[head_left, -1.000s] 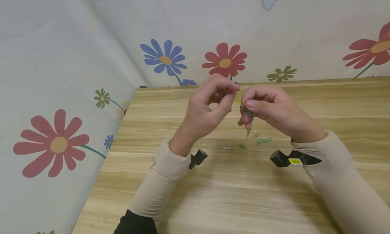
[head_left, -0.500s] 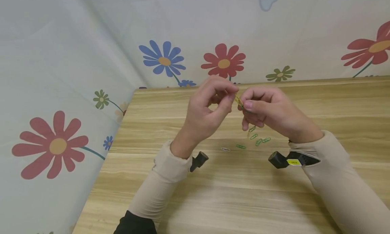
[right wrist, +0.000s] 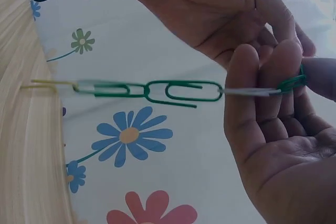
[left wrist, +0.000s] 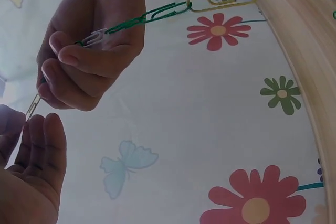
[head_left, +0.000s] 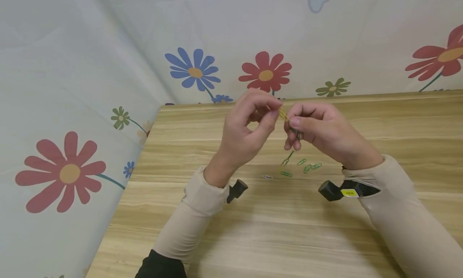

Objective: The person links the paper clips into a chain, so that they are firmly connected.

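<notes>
In the head view my left hand (head_left: 249,133) pinches one end of a yellow paper clip (head_left: 283,114) between thumb and forefinger. Facing it, my right hand (head_left: 325,133) pinches the clip's other end. From the right hand hangs a chain of linked paper clips. The right wrist view shows its green clip (right wrist: 291,83) at the fingers, a white clip (right wrist: 249,92) lying across them, two more green clips and a yellow clip (right wrist: 47,83) at the free end. Fingertips hide where the held yellow clip meets the chain.
Several loose green paper clips (head_left: 307,169) and one white clip (head_left: 268,177) lie on the wooden table (head_left: 253,229) below the hands. A flower-printed cloth (head_left: 224,36) stands behind the table and along its left side.
The hanging chain has swung about and its free end now points down to the left. Both hands stay almost in place, with small shifts in the right fingers.
</notes>
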Demonstrator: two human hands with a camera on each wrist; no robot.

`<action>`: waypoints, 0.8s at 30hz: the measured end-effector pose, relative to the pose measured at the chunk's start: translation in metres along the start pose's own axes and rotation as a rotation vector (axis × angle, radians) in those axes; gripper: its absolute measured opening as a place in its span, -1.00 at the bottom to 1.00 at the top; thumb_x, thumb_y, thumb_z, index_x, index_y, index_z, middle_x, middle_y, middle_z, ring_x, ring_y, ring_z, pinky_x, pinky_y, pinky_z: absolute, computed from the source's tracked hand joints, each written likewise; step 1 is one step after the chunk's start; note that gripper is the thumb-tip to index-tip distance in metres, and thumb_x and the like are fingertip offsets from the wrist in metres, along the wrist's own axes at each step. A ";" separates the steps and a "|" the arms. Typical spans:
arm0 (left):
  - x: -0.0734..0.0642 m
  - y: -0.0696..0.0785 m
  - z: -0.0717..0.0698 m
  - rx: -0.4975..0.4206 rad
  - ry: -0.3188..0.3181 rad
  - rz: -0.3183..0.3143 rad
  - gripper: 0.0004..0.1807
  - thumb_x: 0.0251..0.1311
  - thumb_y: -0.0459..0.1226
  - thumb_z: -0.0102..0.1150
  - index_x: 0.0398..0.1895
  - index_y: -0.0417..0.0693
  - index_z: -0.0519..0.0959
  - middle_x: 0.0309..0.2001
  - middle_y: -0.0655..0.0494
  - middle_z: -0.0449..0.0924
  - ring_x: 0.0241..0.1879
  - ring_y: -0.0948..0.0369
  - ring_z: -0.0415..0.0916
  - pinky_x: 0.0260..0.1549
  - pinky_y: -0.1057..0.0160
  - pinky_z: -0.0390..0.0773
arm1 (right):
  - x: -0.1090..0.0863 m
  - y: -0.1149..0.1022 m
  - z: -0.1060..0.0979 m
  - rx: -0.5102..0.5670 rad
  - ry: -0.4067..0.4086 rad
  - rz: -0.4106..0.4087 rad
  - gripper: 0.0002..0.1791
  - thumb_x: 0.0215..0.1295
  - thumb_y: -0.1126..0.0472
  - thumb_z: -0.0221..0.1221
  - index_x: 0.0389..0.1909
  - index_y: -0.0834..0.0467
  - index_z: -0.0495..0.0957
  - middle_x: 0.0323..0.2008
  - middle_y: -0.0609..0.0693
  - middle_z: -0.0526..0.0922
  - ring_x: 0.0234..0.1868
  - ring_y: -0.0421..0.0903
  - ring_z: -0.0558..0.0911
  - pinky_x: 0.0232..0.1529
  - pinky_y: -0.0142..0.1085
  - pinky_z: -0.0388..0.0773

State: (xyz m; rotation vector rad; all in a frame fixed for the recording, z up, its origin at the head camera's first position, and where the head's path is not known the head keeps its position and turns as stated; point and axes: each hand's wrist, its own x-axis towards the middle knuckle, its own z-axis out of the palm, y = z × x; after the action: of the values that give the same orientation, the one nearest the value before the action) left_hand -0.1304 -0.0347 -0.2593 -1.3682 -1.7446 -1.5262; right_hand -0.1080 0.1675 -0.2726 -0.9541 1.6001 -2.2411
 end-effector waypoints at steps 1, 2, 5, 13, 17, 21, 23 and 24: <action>0.000 -0.002 0.001 -0.018 -0.008 -0.032 -0.83 0.26 -0.59 0.09 -0.10 -0.42 0.49 -0.24 -0.19 0.50 -0.45 0.16 0.45 -0.54 0.28 0.54 | -0.001 -0.001 -0.001 0.004 0.021 -0.003 -0.80 0.49 0.47 -0.06 -0.24 0.34 0.54 -0.42 0.12 0.54 -0.50 0.03 0.56 -0.26 -0.11 0.66; -0.001 -0.004 0.001 -0.041 -0.018 -0.073 -0.81 0.27 -0.57 0.09 -0.06 -0.43 0.47 -0.23 -0.18 0.50 -0.46 0.16 0.46 -0.53 0.26 0.55 | -0.002 -0.001 -0.002 0.012 0.043 -0.007 -0.80 0.49 0.48 -0.06 -0.24 0.33 0.55 -0.41 0.11 0.55 -0.49 0.02 0.57 -0.26 -0.12 0.66; -0.004 -0.013 0.003 -0.084 -0.086 -0.257 -0.77 0.35 -0.50 0.11 0.03 -0.40 0.47 -0.20 -0.13 0.51 -0.43 0.15 0.47 -0.49 0.21 0.58 | -0.005 -0.005 -0.006 0.053 0.094 -0.032 -0.73 0.46 0.51 -0.10 -0.26 0.26 0.57 -0.38 0.08 0.57 -0.49 -0.03 0.57 -0.25 -0.16 0.66; -0.023 -0.052 0.026 0.260 -0.665 -0.683 -0.87 0.46 -0.28 0.12 -0.06 -0.07 0.62 -0.24 0.18 0.60 -0.26 0.29 0.49 -0.24 0.36 0.51 | -0.011 -0.013 -0.019 0.241 0.068 -0.133 -0.71 0.45 0.56 -0.18 -0.25 0.34 0.53 -0.43 0.13 0.53 -0.52 -0.02 0.49 -0.22 -0.14 0.65; -0.040 -0.062 0.043 0.370 -0.924 -0.746 -0.93 0.44 -0.27 0.14 -0.16 -0.03 0.61 -0.27 0.21 0.58 -0.31 0.27 0.49 -0.28 0.36 0.49 | -0.011 -0.016 -0.021 0.304 0.057 -0.157 -0.74 0.44 0.58 -0.19 -0.24 0.39 0.49 -0.43 0.17 0.52 -0.51 0.03 0.47 -0.21 -0.09 0.66; -0.055 -0.062 0.054 0.441 -1.094 -0.788 -0.95 0.41 -0.27 0.17 -0.19 0.00 0.61 -0.24 0.21 0.59 -0.31 0.27 0.50 -0.25 0.34 0.51 | -0.010 -0.019 -0.021 0.306 0.056 -0.168 -0.75 0.44 0.57 -0.20 -0.25 0.39 0.48 -0.44 0.18 0.52 -0.51 0.03 0.47 -0.21 -0.08 0.65; -0.059 -0.060 0.058 0.494 -1.134 -0.785 -0.95 0.40 -0.28 0.18 -0.17 0.00 0.62 -0.20 0.21 0.59 -0.28 0.28 0.50 -0.21 0.33 0.53 | -0.010 -0.022 -0.021 0.299 0.055 -0.177 -0.75 0.44 0.57 -0.20 -0.26 0.39 0.47 -0.45 0.18 0.51 -0.51 0.03 0.46 -0.22 -0.09 0.65; -0.060 -0.059 0.060 0.521 -1.146 -0.778 -0.95 0.39 -0.29 0.18 -0.19 0.00 0.62 -0.21 0.21 0.59 -0.27 0.28 0.48 -0.21 0.33 0.52 | -0.010 -0.023 -0.022 0.298 0.056 -0.181 -0.75 0.44 0.56 -0.20 -0.26 0.39 0.47 -0.45 0.18 0.51 -0.52 0.03 0.46 -0.22 -0.08 0.65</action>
State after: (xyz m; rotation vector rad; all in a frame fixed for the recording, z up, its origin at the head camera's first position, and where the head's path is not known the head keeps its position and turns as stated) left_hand -0.1410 0.0041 -0.3548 -1.4146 -3.3337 -0.2940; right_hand -0.1099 0.1978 -0.2595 -0.9924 1.1923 -2.5555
